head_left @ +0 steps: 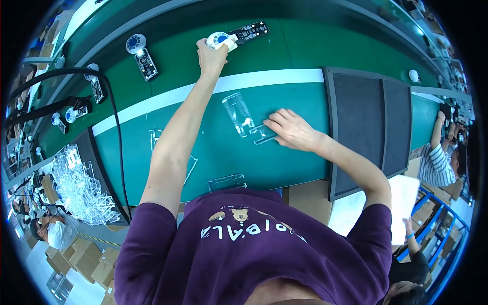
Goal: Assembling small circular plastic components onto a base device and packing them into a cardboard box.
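At the far side of the bench, my left hand [212, 58] is closed on a white round part with a blue centre [219, 38]. A black circuit board [251, 32] extends from that part to the right. Nearer to me, my right hand [294, 131] has its fingers curled at the end of a small clear plastic frame [264, 138] on the green mat. Just left of it lies a longer clear plastic housing [237, 113]. Another clear frame [226, 183] lies by my shirt, and more clear pieces are partly hidden behind my left forearm.
Similar round-and-board units [146, 64] stand along the far left belt. A heap of clear plastic parts [84, 188] fills a dark tray at left. A black cable [118, 127] arches over the left side. Dark framed panels [358, 122] lie at right; co-workers are beyond.
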Motion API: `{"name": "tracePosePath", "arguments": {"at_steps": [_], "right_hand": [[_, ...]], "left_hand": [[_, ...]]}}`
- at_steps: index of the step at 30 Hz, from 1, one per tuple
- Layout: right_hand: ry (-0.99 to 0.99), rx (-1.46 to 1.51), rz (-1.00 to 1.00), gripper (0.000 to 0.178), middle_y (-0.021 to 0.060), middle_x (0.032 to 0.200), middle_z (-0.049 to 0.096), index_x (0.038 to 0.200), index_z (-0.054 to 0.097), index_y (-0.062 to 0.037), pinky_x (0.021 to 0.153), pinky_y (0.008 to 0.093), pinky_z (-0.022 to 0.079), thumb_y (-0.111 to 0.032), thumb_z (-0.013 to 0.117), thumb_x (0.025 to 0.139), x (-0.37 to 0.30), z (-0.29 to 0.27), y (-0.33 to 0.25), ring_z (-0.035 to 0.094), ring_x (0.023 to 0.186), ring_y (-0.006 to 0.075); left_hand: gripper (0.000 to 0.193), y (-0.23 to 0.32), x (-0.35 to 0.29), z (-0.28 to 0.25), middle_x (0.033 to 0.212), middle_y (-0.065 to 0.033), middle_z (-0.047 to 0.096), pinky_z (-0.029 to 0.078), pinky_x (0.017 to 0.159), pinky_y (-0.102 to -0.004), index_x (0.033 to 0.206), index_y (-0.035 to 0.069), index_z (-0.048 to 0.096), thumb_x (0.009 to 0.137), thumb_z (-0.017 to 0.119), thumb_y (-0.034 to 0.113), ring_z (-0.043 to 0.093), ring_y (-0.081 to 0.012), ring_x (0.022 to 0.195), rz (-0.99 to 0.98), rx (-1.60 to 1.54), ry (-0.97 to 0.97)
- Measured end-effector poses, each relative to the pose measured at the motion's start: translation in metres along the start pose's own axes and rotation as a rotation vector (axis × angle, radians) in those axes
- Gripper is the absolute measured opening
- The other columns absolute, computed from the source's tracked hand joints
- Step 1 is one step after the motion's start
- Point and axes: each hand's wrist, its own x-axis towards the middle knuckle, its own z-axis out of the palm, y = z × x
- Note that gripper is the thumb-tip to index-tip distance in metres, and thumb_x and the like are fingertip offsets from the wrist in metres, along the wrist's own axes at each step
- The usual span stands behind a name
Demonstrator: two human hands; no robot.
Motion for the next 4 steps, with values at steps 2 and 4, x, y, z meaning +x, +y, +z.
{"name": "tracePosePath", "arguments": {"at_steps": [2, 4], "right_hand": [[-0.02, 0.046, 0.093, 0.057, 0.0098, 0.097, 0.048, 0.114, 0.049, -0.0021, 0.086, 0.0338, 0.039, -0.016, 0.07, 0.063, -0.016, -0.008, -0.01, 0.047, 0.094, 0.0247], [-0.03, 0.061, 0.137, 0.059, 0.0098, 0.098, 0.049, 0.115, 0.049, -0.0024, 0.086, 0.0336, 0.039, -0.017, 0.072, 0.062, -0.024, -0.014, -0.018, 0.047, 0.095, 0.025]], "left_hand": [[0.075, -0.003, -0.006, -0.002, 0.107, -0.0179, 0.049, 0.051, 0.065, -0.03, 0.127, 0.001, 0.031, 0.071, 0.071, 0.031, 0.058, -0.0233, 0.088, 0.202, 0.102, 0.055], [0.075, -0.001, -0.011, -0.007, 0.111, -0.02, 0.046, 0.049, 0.081, -0.0322, 0.129, 0.002, 0.027, 0.074, 0.069, 0.029, 0.054, -0.026, 0.099, 0.351, 0.136, 0.061]]}}
